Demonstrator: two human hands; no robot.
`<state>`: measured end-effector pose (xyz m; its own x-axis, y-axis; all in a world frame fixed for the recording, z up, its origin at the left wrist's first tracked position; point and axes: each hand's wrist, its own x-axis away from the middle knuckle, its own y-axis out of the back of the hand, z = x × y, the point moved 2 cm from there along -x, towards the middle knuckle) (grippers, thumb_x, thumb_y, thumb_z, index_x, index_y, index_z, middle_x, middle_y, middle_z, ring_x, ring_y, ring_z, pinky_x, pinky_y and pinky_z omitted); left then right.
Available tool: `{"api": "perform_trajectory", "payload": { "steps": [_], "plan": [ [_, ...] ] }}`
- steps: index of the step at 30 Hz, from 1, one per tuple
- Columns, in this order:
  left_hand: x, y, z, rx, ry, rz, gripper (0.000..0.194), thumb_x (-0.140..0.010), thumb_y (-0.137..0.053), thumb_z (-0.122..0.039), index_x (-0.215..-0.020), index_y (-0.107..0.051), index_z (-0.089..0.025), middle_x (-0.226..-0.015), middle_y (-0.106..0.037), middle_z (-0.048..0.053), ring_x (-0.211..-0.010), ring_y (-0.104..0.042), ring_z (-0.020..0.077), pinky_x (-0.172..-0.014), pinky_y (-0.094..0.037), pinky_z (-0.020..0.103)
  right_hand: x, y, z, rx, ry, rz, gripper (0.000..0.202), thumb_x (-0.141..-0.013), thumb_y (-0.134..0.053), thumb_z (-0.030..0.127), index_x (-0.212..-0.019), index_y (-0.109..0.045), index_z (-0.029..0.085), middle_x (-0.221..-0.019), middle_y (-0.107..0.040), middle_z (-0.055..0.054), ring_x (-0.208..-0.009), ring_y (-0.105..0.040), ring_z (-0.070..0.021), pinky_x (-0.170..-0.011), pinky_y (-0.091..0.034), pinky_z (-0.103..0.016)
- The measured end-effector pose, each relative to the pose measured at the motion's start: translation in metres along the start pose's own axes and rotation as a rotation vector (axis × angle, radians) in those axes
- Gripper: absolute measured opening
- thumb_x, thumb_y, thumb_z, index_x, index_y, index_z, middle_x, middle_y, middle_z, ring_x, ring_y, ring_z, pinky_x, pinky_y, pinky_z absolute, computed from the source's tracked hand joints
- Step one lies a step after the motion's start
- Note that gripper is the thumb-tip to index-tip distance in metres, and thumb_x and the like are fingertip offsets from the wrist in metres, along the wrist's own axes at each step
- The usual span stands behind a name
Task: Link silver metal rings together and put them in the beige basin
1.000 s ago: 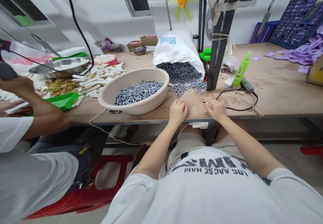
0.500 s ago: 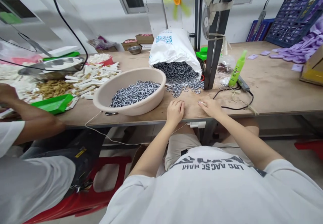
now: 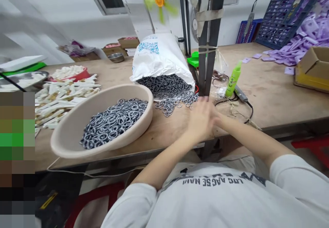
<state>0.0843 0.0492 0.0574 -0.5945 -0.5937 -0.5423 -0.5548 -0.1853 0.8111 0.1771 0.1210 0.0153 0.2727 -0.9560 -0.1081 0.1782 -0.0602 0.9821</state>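
Note:
My left hand point(image 3: 200, 115) is blurred by motion over the table edge, at the foot of the dark metal post. My right hand point(image 3: 214, 116) meets it from the right and is mostly hidden behind it. What either one holds, if anything, does not show. Left of them a beige basin point(image 3: 60, 132) contains many grey rings point(image 3: 110, 122). Behind the hands lies a white sack point(image 3: 164, 58), its mouth toward me, with more rings spilling onto the table.
The metal post point(image 3: 207, 60) rises just beyond my hands. A green bottle point(image 3: 233, 80) and a cable lie to its right. White pieces point(image 3: 64, 98) are heaped at left; a blue crate point(image 3: 280, 15), purple pieces and a cardboard box point(image 3: 315, 67) stand at right.
My hands were apart on the table and have come together near the post, the left one moving right. The view has shifted, with the basin now nearer and larger.

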Motion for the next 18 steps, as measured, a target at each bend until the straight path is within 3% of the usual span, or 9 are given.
{"api": "perform_trajectory", "payload": {
  "steps": [2,5,6,7,9,11,13,15,18],
  "plan": [
    [-0.008,0.008,-0.053,0.054,-0.44,0.079,0.081,-0.092,-0.031,-0.067,-0.154,-0.041,-0.015,-0.163,-0.034,0.008,-0.157,-0.009,0.0257,-0.128,-0.016,0.046,-0.015,-0.004,0.015,-0.016,0.079,-0.016,0.041,-0.097,-0.056,0.043,-0.128,-0.06,0.016,-0.129,-0.06,-0.01,-0.108,-0.063,-0.0214,-0.093,-0.056,-0.043],
    [-0.008,0.01,-0.121,0.079,-1.059,0.197,0.066,-0.089,-0.029,-0.072,-0.147,-0.046,-0.048,-0.158,-0.037,-0.02,-0.155,-0.007,0.0097,-0.12,-0.028,0.028,-0.036,-0.01,0.041,-0.028,0.208,-0.033,0.037,-0.096,-0.059,0.042,-0.121,-0.065,0.015,-0.127,-0.064,-0.014,-0.108,-0.065,-0.0247,-0.092,-0.055,-0.043],
    [-0.01,0.007,-0.126,0.071,-1.117,0.234,0.06,-0.09,-0.027,-0.071,-0.143,-0.047,-0.055,-0.154,-0.039,-0.025,-0.154,-0.011,0.008,-0.117,-0.031,0.029,-0.042,-0.011,0.046,-0.032,0.236,-0.042,0.037,-0.096,-0.058,0.044,-0.118,-0.068,0.015,-0.126,-0.066,-0.015,-0.106,-0.066,-0.0261,-0.09,-0.055,-0.042],
    [-0.015,0.003,-0.119,0.047,-1.05,0.272,0.059,-0.09,-0.023,-0.071,-0.141,-0.049,-0.056,-0.154,-0.039,-0.025,-0.154,-0.014,0.0093,-0.118,-0.031,0.031,-0.047,-0.01,0.047,-0.034,0.252,-0.054,0.041,-0.096,-0.056,0.047,-0.115,-0.07,0.014,-0.123,-0.068,-0.017,-0.104,-0.068,-0.0265,-0.089,-0.054,-0.04],
    [-0.026,-0.005,-0.071,-0.026,-0.672,0.304,0.061,-0.093,-0.029,-0.067,-0.139,-0.059,-0.04,-0.158,-0.043,-0.007,-0.155,-0.021,0.0223,-0.125,-0.022,0.045,-0.054,-0.007,0.04,-0.033,0.249,-0.076,0.044,-0.098,-0.051,0.048,-0.112,-0.074,0.012,-0.117,-0.072,-0.019,-0.097,-0.07,-0.0251,-0.087,-0.054,-0.036],
    [-0.033,-0.006,0.008,-0.101,-0.238,0.248,0.047,-0.096,-0.042,-0.046,-0.131,-0.066,-0.025,-0.158,-0.044,0.008,-0.151,-0.028,0.0334,-0.124,-0.016,0.06,-0.057,-0.003,0.028,-0.031,0.232,-0.088,0.043,-0.1,-0.047,0.044,-0.104,-0.077,0.013,-0.11,-0.075,-0.019,-0.09,-0.072,-0.0223,-0.084,-0.054,-0.033],
    [-0.031,0.001,0.092,-0.135,0.179,0.16,0.04,-0.097,-0.045,-0.036,-0.128,-0.065,-0.023,-0.155,-0.047,0.011,-0.147,-0.035,0.0324,-0.122,-0.019,0.059,-0.053,-0.001,0.018,-0.029,0.223,-0.089,0.04,-0.099,-0.049,0.043,-0.097,-0.078,0.016,-0.105,-0.077,-0.018,-0.087,-0.072,-0.023,-0.079,-0.054,-0.033],
    [-0.022,0.007,0.156,-0.176,0.37,0.114,0.043,-0.099,-0.039,-0.032,-0.132,-0.06,-0.014,-0.153,-0.045,0.021,-0.143,-0.038,0.0371,-0.116,-0.027,0.062,-0.044,-0.001,0.014,-0.01,0.224,-0.079,0.037,-0.097,-0.053,0.046,-0.097,-0.077,0.018,-0.102,-0.077,-0.017,-0.087,-0.071,-0.0264,-0.072,-0.051,-0.034],
    [-0.001,0.005,0.207,-0.2,0.601,0.144,0.045,-0.095,-0.05,-0.032,-0.131,-0.057,-0.005,-0.148,-0.044,0.034,-0.137,-0.043,0.0463,-0.103,-0.038,0.066,-0.023,-0.004,0.02,0.014,0.238,-0.031,0.042,-0.097,-0.048,0.055,-0.098,-0.073,0.021,-0.105,-0.074,-0.014,-0.086,-0.069,-0.0269,-0.066,-0.044,-0.033]
  ]
}}
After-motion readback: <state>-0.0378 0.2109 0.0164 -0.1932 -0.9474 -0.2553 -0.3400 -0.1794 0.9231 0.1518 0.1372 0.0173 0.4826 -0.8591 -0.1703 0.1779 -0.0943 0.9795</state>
